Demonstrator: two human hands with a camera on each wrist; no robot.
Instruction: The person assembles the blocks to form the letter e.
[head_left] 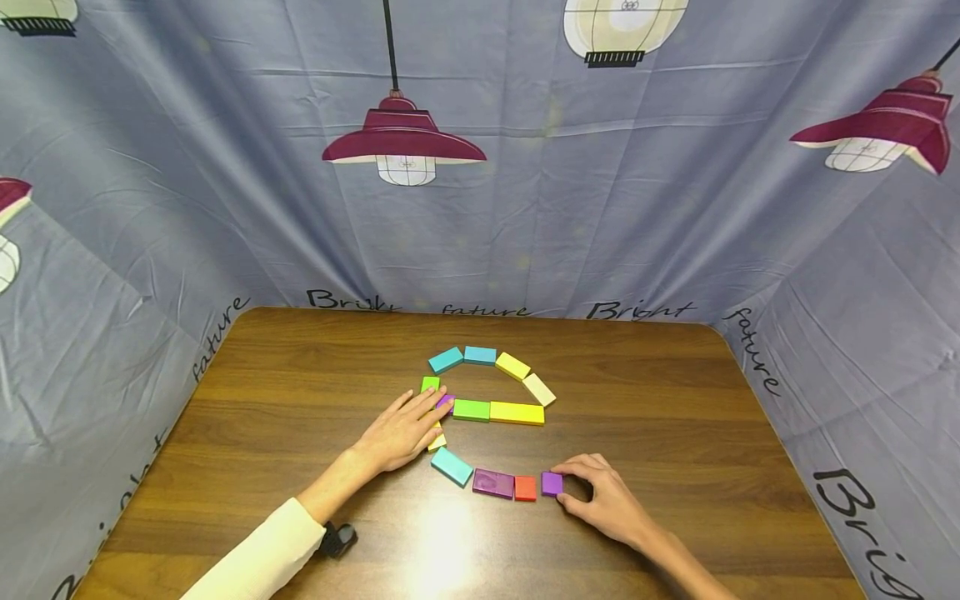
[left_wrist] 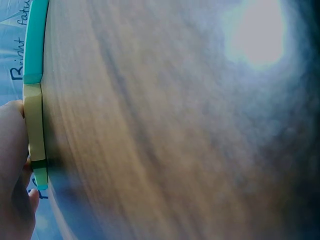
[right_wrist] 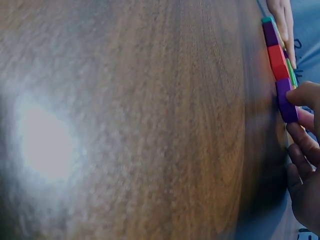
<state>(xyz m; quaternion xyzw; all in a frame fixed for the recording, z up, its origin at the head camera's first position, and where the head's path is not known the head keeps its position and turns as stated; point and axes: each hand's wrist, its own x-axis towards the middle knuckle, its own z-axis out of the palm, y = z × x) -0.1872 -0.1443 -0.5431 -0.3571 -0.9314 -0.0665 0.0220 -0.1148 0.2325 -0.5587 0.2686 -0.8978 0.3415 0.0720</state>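
Note:
Colored blocks lie on the table in a curved outline with a bar across its middle, like a letter e. At the lower right end, my right hand [head_left: 603, 498] pinches a small purple block [head_left: 552, 484] between thumb and finger. A narrow gap parts it from the red block [head_left: 525, 488], which adjoins a dark purple block [head_left: 493, 483] and a turquoise block [head_left: 452, 467]. My left hand [head_left: 401, 433] rests with fingers extended over the left side, partly covering a green block [head_left: 431, 383], another purple block [head_left: 446, 405] and a pale yellow block [head_left: 437, 442].
Two blue blocks, a yellow block [head_left: 513, 367] and a cream block [head_left: 539, 389] form the top arc. The crossbar has a green block [head_left: 472, 410] and a long yellow block [head_left: 517, 413]. Grey-blue curtains [head_left: 525, 233] surround the wooden table [head_left: 660, 400].

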